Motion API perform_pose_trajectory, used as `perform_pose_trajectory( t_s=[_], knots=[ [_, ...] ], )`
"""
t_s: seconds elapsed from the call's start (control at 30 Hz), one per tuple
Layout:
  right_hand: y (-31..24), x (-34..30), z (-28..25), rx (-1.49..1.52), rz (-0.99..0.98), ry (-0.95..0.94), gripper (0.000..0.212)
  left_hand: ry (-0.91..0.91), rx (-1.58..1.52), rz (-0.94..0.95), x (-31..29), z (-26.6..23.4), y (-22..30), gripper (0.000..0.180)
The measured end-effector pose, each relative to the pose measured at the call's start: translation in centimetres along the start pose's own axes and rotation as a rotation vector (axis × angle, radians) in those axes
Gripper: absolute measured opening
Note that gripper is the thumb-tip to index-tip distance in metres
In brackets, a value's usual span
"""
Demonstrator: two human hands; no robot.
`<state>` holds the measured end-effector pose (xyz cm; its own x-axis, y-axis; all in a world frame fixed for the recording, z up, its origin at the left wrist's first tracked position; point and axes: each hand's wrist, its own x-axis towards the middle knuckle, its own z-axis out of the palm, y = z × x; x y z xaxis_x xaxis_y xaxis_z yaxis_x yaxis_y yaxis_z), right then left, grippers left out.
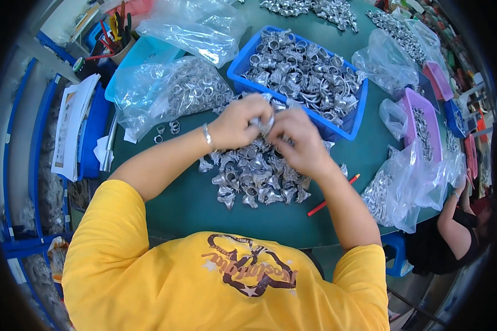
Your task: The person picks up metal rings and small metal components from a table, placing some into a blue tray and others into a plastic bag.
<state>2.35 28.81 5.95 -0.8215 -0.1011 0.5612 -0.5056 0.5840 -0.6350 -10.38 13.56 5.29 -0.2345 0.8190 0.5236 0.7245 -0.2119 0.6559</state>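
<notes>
My left hand [238, 122] is closed around a silvery metal ring [264, 122], blurred by motion. Close against it, my right hand [299, 140] has its fingers bent in a pinch; what they hold, if anything, is hidden. Right below both hands lies a loose pile of silver metal rings [254, 179], many with wide, flared tops. Just beyond them stands a blue plastic bin [352, 131] heaped with similar silver rings [298, 69].
A clear bag of plain rings [196, 88] lies at the left, with loose rings [159, 135] beside it. To the right are a red pencil [333, 195], a purple tray [411, 105] and a plastic bag [406, 187]. Another person [455, 231] sits at the far right.
</notes>
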Motion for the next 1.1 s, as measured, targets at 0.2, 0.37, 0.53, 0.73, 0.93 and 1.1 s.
perform_pose_trajectory(
  t_s=[0.2,0.37,0.53,0.73,0.93,1.1],
  knots=[
    [-4.5,-4.7,0.6,-0.015,0.004,-0.185,0.017,-0.181,-0.013,0.068,-4.6,0.0,2.9,0.023],
    [-5.5,-8.2,-2.0,-0.258,0.166,0.032,0.025,-0.091,0.098,0.065,-4.9,-1.7,4.5,0.020],
    [-6.4,-12.8,-5.2,-0.507,0.339,0.055,0.020,0.458,0.872,-0.140,-1.7,-8.4,2.2,0.042],
    [-9.1,-12.7,-5.0,-0.502,0.342,0.065,0.015,0.356,1.528,-0.270,1.2,-18.1,-6.6,0.028],
    [-10.1,-6.1,-3.9,-0.402,0.089,0.133,0.022,0.417,1.188,-0.144,6.5,-20.0,-0.7,0.005],
    [-11.0,6.3,-0.2,-0.494,-0.364,0.152,0.038,0.330,1.267,0.006,9.8,-21.0,5.7,0.016]
  ],
)
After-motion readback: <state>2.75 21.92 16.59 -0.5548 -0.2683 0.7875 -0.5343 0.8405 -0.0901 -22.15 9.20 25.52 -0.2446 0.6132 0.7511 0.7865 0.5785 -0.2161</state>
